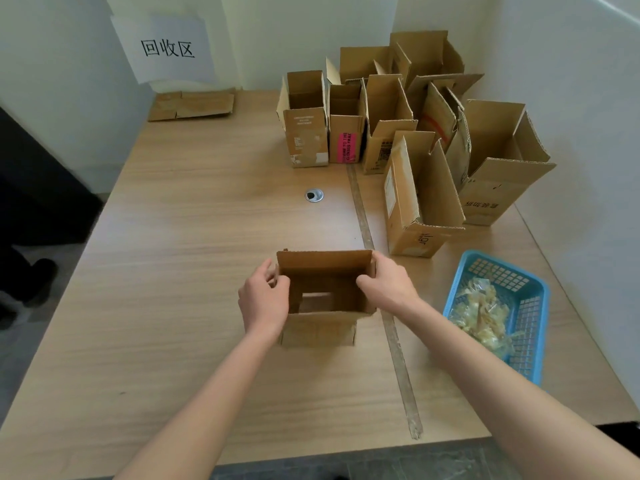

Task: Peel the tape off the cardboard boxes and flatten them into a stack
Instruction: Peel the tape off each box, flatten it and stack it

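Gripping a small open cardboard box (325,292) from both sides, the two hands sit pretty much dead center on the wooden table (173,271): the left hand (265,299) is curled round the box's 9 o'clock wall with its fingers hooked over the top edge, and the right hand (389,284) does the same at 3 o'clock, thumb tucked inside the opening. The box stands upright with its top flaps open, and you can see straight down through a gap in its bottom, so the bottom looks untaped, though I can't tell for sure. A front flap hangs down toward 6 o'clock. Just out at 3 to 4 o'clock from the right hand there's a blue plastic basket (526,296) with a pile of crumpled clear tape strips (481,313) in it. A worn strip (381,296) runs along the tabletop, passing right by the box on its right side. Up at 12 o'clock sits a small round metal grommet (314,195) in the tabletop. Further out at 1 to 2 o'clock is a whole cluster of upright open boxes (398,133), one with a pink label (347,147). Way off at 11 o'clock a flattened cardboard piece (192,105) lies against the wall, under a paper sign (166,48) with characters on it.
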### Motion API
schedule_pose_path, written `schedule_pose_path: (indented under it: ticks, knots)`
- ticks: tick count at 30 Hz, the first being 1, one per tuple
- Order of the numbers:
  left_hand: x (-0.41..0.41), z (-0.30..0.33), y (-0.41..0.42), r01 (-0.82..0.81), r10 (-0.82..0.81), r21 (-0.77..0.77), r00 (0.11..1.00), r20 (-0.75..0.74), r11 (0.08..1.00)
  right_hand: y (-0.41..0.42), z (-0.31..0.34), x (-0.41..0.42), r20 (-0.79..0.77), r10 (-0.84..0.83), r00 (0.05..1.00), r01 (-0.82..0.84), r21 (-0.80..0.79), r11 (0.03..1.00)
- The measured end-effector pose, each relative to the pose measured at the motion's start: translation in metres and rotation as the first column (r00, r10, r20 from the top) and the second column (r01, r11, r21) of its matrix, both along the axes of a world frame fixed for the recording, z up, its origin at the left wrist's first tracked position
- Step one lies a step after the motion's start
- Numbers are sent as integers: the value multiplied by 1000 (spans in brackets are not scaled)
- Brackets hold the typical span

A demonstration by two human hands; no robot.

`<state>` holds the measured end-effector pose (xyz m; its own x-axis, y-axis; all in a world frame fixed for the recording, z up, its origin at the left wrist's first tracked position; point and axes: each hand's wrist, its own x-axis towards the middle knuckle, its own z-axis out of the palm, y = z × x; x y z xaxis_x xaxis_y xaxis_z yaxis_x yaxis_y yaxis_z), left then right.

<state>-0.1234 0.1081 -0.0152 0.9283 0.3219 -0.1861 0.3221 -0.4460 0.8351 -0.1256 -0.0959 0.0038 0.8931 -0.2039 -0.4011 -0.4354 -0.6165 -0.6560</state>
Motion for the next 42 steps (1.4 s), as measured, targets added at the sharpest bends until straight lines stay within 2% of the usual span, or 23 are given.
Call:
schedule_pose_path:
  ticks: [2, 7, 9, 11, 13, 16, 18, 20, 22, 23, 25, 26, 28, 32, 35, 38, 40, 42]
  knots:
    - [7, 5, 8, 14, -14, -1, 998, 64, 1000, -6, 2, 2, 125, -5, 992, -12, 136, 991]
    - [24, 14, 30, 73, -62, -46, 976, 209, 996, -9, 10, 8, 313, 4, 950, -97, 284, 954]
    - [25, 20, 39, 108, -95, -30, 953, 286, 994, -9, 12, 10, 310, -15, 951, -112, 388, 915]
    - [22, 24, 45, 143, -137, 10, 924, 357, 990, -6, 14, 8, 259, -74, 963, -83, 546, 833]
    - [20, 24, 49, 175, -181, 51, 897, 403, 983, -1, 14, 9, 231, -138, 963, -35, 617, 786]
    - [18, 17, 53, 242, -287, 155, 841, 459, 958, 8, 8, 12, 346, -232, 909, 45, 474, 879]
    - [12, 5, 59, 295, -403, 289, 786, 469, 911, 9, -2, 12, 365, -238, 900, 89, 380, 921]
    - [1, -13, 70, 349, -510, 395, 733, 449, 850, 6, -21, 3, 309, -175, 935, 51, 370, 928]
    - [-13, -34, 84, 441, -600, 423, 688, 407, 792, 3, -42, -10, 218, -100, 971, 7, 390, 921]
    - [-20, -45, 91, 501, -654, 433, 657, 374, 750, 2, -52, -18, 186, -37, 982, -31, 350, 936]
    - [-36, -65, 107, 583, -748, 484, 598, 289, 652, 5, -72, -31, 180, 134, 974, -160, 134, 978]
    - [-43, -72, 114, 606, -764, 489, 601, 234, 627, 8, -79, -36, 190, 203, 961, -213, 37, 976]
    - [-52, -78, 126, 629, -734, 446, 671, 101, 636, 19, -83, -41, 201, 265, 943, -262, -38, 964]
    - [-51, -77, 124, 541, -541, 300, 836, -91, 786, 44, -83, -42, 190, 328, 926, -298, -168, 940]
    - [-35, -78, 112, 381, -388, 397, 919, -67, 835, 61, -86, -35, 215, 433, 875, -385, -230, 894]
    - [-20, -80, 113, 281, -296, 455, 954, -39, 845, 78, -96, -25, 213, 513, 832, -449, -285, 847]
    - [-13, -84, 120, 346, -345, 486, 934, -96, 802, 90, -103, -25, 115, 600, 792, -546, -310, 779]
    - [-9, -90, 124, 463, -450, 535, 878, -166, 707, 98, -113, -31, -19, 663, 748, -636, -308, 708]
